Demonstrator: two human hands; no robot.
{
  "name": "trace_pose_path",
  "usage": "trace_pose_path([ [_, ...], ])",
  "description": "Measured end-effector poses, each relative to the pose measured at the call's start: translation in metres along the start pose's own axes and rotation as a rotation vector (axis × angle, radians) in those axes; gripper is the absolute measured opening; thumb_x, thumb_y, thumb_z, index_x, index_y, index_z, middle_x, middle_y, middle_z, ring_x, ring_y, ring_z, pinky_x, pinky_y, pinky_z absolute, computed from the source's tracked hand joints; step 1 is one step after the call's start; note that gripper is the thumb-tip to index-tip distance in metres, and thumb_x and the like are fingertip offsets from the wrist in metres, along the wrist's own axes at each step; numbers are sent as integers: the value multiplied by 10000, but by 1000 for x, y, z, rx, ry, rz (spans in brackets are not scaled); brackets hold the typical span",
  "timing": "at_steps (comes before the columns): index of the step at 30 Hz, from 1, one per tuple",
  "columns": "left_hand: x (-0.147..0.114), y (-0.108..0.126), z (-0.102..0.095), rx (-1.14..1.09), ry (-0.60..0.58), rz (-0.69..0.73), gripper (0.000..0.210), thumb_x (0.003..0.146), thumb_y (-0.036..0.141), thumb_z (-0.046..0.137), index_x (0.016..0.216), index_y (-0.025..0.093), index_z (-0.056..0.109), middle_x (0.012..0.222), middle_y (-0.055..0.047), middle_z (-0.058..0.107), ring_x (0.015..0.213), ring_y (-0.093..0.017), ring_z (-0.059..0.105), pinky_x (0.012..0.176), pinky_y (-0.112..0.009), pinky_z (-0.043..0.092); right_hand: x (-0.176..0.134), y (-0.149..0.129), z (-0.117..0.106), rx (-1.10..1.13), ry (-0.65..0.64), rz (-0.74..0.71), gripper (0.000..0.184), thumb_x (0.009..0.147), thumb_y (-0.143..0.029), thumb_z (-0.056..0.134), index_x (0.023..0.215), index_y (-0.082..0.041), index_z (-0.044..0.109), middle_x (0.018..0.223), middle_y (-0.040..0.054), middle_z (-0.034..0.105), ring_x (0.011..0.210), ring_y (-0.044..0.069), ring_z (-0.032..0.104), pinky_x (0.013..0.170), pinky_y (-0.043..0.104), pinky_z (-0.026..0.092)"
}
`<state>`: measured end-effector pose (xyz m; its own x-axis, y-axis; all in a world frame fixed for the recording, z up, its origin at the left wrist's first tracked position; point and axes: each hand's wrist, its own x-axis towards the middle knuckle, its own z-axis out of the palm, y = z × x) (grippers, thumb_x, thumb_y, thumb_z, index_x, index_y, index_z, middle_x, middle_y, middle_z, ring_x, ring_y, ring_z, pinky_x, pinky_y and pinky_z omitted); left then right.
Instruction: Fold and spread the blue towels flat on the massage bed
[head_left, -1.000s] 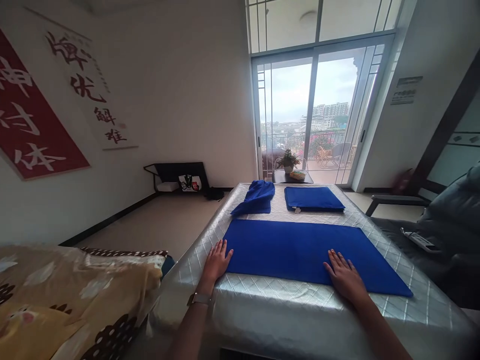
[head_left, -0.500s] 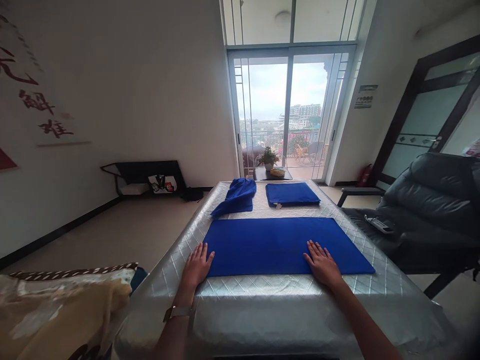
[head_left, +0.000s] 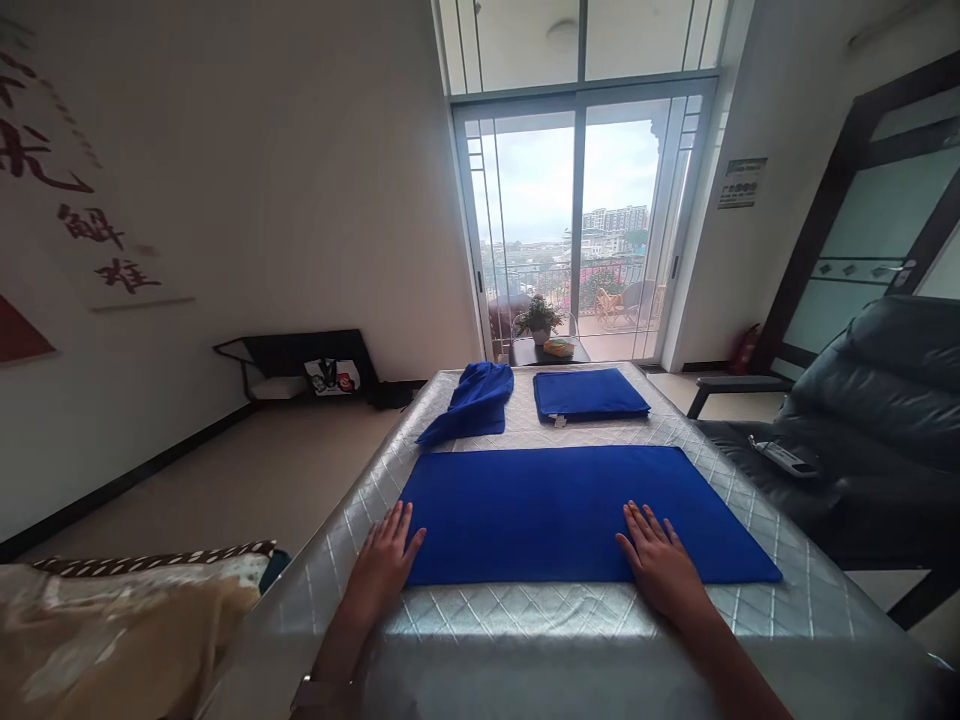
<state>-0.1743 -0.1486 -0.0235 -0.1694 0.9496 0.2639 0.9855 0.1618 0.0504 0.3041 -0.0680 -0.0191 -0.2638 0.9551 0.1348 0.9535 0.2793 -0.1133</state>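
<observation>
A flat blue cloth (head_left: 517,510), folded into a wide rectangle, lies in front of me on a silver quilted table cover (head_left: 525,610). My left hand (head_left: 382,555) rests at the cloth's left edge, fingers stretched out, partly on the cover. Near the front right, my right hand (head_left: 660,560) lies flat on the cloth with its fingers extended. Neither hand grips anything. Beyond the cloth sit a crumpled blue cloth (head_left: 474,402) on the left and a neatly folded blue stack (head_left: 589,393) with a white tag on the right.
A dark armchair (head_left: 892,420) holding a white device (head_left: 784,458) stands to the right. Bedding (head_left: 150,620) is at the lower left. Behind the table, a potted plant (head_left: 538,318) stands on a small table before the sliding glass door (head_left: 525,200).
The view has shifted slightly, so the table and cloth appear lower and larger. Both hands stay flat at about the same places along the cloth.
</observation>
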Motion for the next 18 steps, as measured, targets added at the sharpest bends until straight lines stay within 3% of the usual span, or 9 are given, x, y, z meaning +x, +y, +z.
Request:
trace_pose_path([
  [3, 3, 49, -7, -79, -59, 138, 682, 1038, 558, 191, 1559, 146, 346, 1629, -121, 324, 1512, -248, 278, 1230, -462, 266, -1, -17, -7, 20, 0, -35, 623, 1028, -452, 211, 1562, -170, 362, 1629, 56, 286, 1530, 235, 183, 1243, 504, 150],
  [8, 18, 171, -12, -251, -154, 517, 653, 1046, 564, 200, 1572, 196, 318, 1634, -107, 310, 1518, -232, 264, 1233, -455, 268, 10, -68, -18, 67, -44, -165, 629, 1040, -460, 192, 1570, -156, 340, 1635, 62, 263, 1528, 228, 188, 1245, 481, 164],
  [11, 25, 217, -6, -285, -168, 560, 673, 1046, 563, 165, 1595, 181, 241, 1652, -114, 252, 1536, -229, 193, 1252, -461, 216, 19, -88, -12, 82, -83, -208, 604, 1035, -382, 202, 1574, -139, 327, 1638, 84, 251, 1530, 229, 176, 1246, 474, 156],
  [14, 23, 226, 0, -292, -193, 523, 694, 1040, 571, 140, 1603, 168, 197, 1662, -119, 205, 1544, -234, 151, 1261, -470, 180, 20, -93, -4, 82, -115, -177, 610, 1029, -364, 209, 1585, -129, 290, 1648, 89, 213, 1534, 228, 149, 1250, 473, 140],
  [18, 15, 194, 2, -262, -232, 451, 726, 1021, 620, 161, 1601, 186, 211, 1667, -93, 186, 1549, -238, 137, 1265, -483, 154, 16, -90, -1, 67, -145, -164, 656, 1037, -470, 188, 1592, -125, 252, 1655, 74, 183, 1538, 216, 130, 1254, 462, 120],
])
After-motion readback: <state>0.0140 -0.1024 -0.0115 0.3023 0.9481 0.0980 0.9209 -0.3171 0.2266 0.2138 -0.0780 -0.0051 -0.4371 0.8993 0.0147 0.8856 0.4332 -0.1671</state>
